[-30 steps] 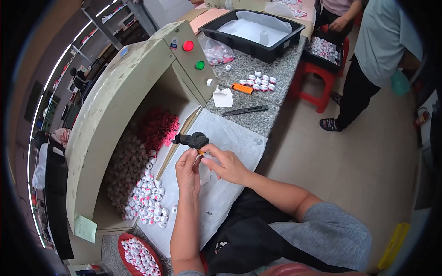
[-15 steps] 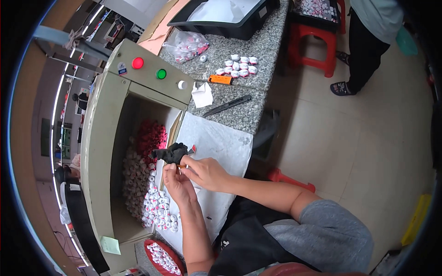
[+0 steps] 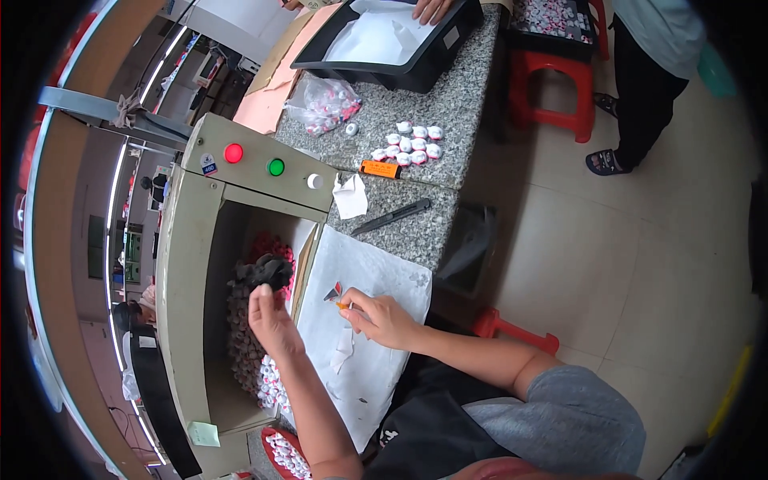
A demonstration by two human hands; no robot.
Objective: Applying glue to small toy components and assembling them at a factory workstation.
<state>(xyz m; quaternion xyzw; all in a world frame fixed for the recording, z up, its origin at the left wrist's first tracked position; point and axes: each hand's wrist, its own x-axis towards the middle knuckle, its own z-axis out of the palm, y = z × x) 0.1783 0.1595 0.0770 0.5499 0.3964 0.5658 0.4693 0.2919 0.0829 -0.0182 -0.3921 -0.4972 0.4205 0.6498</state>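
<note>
My left hand [image 3: 274, 324] is closed, thumb and fingers pinched on a dark, crumpled, cloth-like thing [image 3: 270, 270] at the mouth of the grey-green cabinet [image 3: 180, 264]. What this dark thing is, I cannot make out. My right hand [image 3: 382, 322] is closed around a small tool with an orange handle [image 3: 343, 306] and a flared grey tip with some red. It is above the white sheet [image 3: 384, 268]. Inside the cabinet lie a heap of small white and pink pieces [image 3: 274, 382] and a patch of red pieces [image 3: 268, 242].
Beyond the sheet lie a black cutter knife [image 3: 392, 217], a white tissue [image 3: 350, 197], an orange box [image 3: 380, 169] and several white pieces [image 3: 412, 144]. A filled plastic bag [image 3: 324, 108] stands near a black tray [image 3: 384, 74], where another person's hand rests. Red stools [image 3: 552, 96] stand right.
My left hand has moved left to the cabinet with the dark thing, away from my right hand. My right hand now holds the tool apart from it. Another person's hand has appeared at the tray.
</note>
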